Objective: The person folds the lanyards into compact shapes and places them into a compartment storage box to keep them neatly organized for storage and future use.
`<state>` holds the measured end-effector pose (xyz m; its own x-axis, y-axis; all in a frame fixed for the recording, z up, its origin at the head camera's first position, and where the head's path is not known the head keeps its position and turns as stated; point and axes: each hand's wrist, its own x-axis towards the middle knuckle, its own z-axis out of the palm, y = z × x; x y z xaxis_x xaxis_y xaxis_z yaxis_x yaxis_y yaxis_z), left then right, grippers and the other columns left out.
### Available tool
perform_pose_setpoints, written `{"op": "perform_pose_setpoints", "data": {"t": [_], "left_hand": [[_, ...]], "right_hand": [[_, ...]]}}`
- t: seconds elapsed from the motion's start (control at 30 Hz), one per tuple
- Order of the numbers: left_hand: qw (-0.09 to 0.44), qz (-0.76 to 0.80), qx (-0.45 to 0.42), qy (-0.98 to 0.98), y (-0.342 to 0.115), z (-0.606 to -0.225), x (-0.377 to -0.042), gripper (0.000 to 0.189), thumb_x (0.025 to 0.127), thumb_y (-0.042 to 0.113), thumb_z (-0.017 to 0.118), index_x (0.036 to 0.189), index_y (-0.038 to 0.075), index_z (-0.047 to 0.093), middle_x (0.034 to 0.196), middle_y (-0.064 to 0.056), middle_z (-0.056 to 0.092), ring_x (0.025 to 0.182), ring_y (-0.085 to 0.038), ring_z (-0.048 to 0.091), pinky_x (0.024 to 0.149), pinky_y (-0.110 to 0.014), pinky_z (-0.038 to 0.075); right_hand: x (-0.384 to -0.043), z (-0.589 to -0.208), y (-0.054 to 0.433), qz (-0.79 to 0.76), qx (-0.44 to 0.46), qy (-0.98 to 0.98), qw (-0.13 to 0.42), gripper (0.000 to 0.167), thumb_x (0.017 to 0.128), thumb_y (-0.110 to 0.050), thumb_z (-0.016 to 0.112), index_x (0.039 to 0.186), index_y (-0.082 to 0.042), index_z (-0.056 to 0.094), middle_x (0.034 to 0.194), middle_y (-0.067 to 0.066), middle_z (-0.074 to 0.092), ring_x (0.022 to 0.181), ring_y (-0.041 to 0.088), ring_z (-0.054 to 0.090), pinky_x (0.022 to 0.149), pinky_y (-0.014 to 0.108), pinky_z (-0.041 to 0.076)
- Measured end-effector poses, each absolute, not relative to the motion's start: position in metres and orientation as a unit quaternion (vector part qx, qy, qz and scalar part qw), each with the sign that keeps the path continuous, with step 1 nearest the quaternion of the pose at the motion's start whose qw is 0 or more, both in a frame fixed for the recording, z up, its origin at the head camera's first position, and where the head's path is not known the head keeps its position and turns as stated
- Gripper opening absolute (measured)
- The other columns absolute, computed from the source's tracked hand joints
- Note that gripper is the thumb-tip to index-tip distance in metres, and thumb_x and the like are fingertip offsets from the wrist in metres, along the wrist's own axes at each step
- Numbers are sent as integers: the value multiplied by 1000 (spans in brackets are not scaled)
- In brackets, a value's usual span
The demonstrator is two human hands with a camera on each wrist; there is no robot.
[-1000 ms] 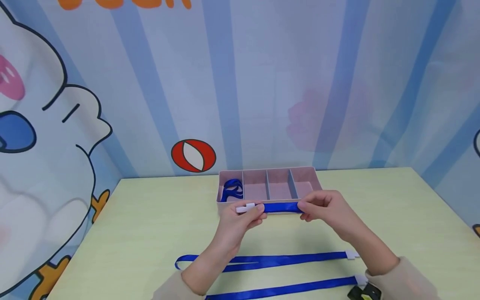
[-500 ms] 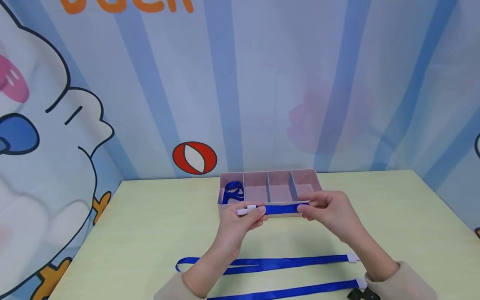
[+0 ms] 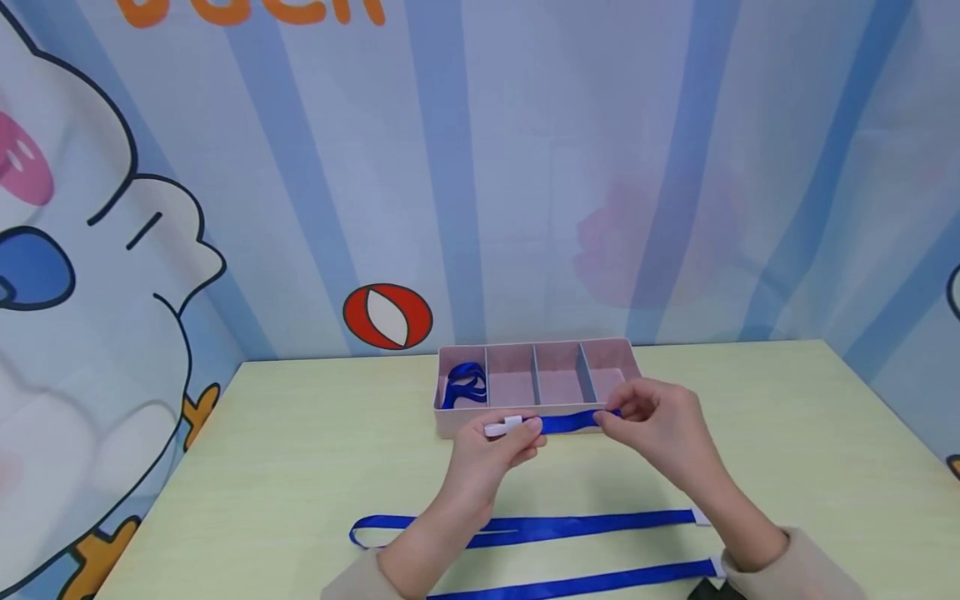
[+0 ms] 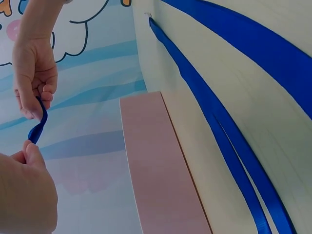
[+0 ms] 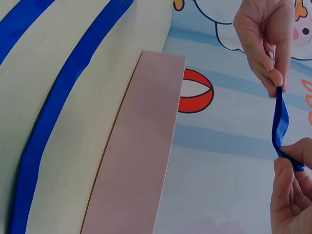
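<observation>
In the head view, a folded blue lanyard [image 3: 567,422] with a white plastic clip [image 3: 502,427] is held up in front of a pink box. My left hand [image 3: 487,458] pinches it near the clip, thumb on top. Thumb and fingers of my right hand [image 3: 667,425] pinch its other end. The short stretch between the hands sags and twists a little, as the band [image 5: 280,117] in the right wrist view also shows. Two more blue lanyards, a looped upper one [image 3: 592,525] and a lower one [image 3: 600,581], lie stretched on the table, partly hidden by my forearms.
Behind the hands stands the pink box [image 3: 465,425], divided into several compartments. A coiled blue lanyard [image 3: 467,385] lies in its leftmost compartment. A black object [image 3: 716,590] shows at the bottom edge by the right sleeve. A printed backdrop [image 3: 517,167] rises behind the table.
My left hand has shifted slightly right, toward the right hand, and the lanyard between them has gone from taut to slack. The right fingers are curled in more. Box and table lanyards stay put.
</observation>
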<state>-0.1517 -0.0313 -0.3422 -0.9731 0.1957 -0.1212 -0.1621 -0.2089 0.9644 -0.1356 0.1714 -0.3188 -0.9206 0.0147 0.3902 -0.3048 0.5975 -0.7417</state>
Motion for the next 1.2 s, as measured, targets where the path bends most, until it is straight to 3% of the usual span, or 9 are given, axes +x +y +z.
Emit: {"op": "perform_pose_setpoints", "data": {"t": [0.47, 0.97, 1.2], "left_hand": [[111, 785, 19, 609, -25, -340, -149, 35, 84, 18, 69, 111, -3, 63, 92, -8, 68, 83, -17, 68, 77, -26, 53], [112, 778, 56, 615, -18, -337, -145, 29, 86, 15, 68, 108, -2, 65, 95, -10, 68, 85, -19, 68, 79, -30, 53], [111, 777, 66, 616, -17, -335, -141, 24, 85, 14, 69, 104, 0, 68, 94, -11, 69, 85, -20, 68, 79, -31, 53]], "right_hand": [[-134, -321, 160, 426, 151, -863, 224, 14, 72, 4, 70, 75, -9, 64, 66, -5, 57, 54, 12, 49, 50, 24, 46], [-135, -317, 154, 479, 209, -839, 151, 16, 79, 2, 69, 83, -13, 65, 75, -3, 61, 61, 13, 54, 53, 27, 48], [-135, -318, 156, 467, 251, -835, 150, 10, 84, -5, 67, 90, -12, 65, 77, -6, 62, 64, 10, 57, 55, 26, 50]]}}
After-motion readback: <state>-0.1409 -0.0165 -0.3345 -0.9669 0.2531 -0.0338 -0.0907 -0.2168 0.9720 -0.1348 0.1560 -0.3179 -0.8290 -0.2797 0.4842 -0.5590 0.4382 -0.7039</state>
